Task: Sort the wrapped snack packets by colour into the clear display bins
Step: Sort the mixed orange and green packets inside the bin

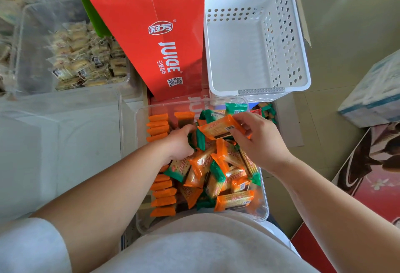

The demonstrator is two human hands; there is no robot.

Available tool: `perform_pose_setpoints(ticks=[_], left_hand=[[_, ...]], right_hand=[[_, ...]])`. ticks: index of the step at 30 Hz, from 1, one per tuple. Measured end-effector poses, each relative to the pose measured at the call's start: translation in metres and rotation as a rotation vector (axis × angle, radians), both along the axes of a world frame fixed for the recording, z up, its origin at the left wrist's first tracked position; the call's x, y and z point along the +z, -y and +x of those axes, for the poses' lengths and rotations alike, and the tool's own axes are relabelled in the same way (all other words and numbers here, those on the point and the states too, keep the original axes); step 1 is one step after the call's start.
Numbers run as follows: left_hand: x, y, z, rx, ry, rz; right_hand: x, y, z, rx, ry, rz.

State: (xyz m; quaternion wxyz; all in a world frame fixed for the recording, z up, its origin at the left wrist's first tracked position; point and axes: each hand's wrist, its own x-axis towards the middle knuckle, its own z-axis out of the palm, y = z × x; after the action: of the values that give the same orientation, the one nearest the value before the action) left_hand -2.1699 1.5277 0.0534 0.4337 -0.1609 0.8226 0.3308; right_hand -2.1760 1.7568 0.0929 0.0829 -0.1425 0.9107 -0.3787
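Observation:
A clear bin (263,205) in front of me holds a jumble of orange packets (233,200) and green packets (217,174). Along its left wall stand neat rows of orange packets (158,124). My right hand (257,140) pinches one orange packet (218,128) and holds it just above the pile. My left hand (180,143) reaches into the middle of the pile with its fingers curled round a green packet (200,139). Its fingertips are hidden among the wrappers.
An empty white perforated basket (255,40) stands behind the bin, next to a red juice carton (164,40). At the left are a clear bin of pale biscuit packs (86,60) and a large clear tub (60,142). Boxes (372,92) sit on the floor at the right.

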Motion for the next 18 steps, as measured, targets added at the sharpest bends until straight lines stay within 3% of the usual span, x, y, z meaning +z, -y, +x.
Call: perform_pose_setpoints(ticks=[4, 18], left_hand=[[-0.002, 0.002, 0.011, 0.110, -0.008, 0.072], [0.003, 0.001, 0.017, 0.122, -0.087, 0.117]], right_hand=[[0.001, 0.000, 0.001, 0.010, 0.002, 0.009], [0.010, -0.002, 0.001, -0.011, 0.002, 0.007]])
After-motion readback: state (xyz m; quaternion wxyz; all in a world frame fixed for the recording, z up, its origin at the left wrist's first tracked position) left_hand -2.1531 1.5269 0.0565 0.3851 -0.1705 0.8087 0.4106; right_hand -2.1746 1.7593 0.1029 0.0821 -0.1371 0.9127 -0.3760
